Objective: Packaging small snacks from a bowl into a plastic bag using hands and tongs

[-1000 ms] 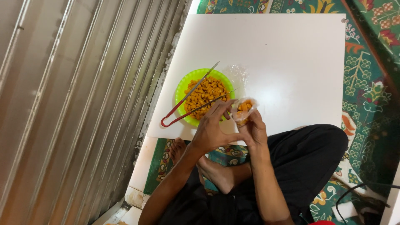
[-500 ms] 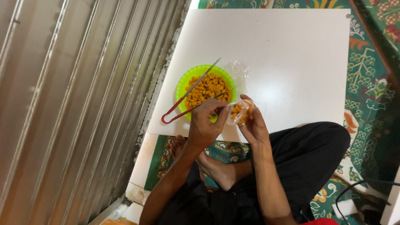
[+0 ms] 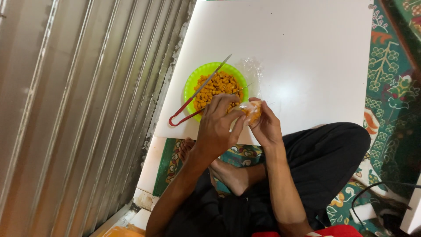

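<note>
Small clear bag of orange snack pieces sits right between my two hands, just over the near edge of the white board, a little left of the middle of that edge. My left hand is curled over the top of it, fingers bent down and pinching at the plastic. My right hand cups it from the other side, thumb and fingers wrapped around it, so both hands are grasping the bag together. The plastic looks bunched up tight around the pieces, though my fingers hide most of it and I can't tell whether the mouth is closed.

Just beyond my left hand, near the board's left edge, sits the green bowl, heaped with more orange pieces. Red-handled tongs lie across it, the loop end hanging off the bowl toward the near left corner, the metal tips pointing away over the far rim. Crumpled clear plastic lies on the board just right of the bowl.

The board rests on a green patterned mat. A corrugated metal shutter runs along the left side. My legs are crossed below the board in black trousers, with a bare foot tucked beneath my forearms.
</note>
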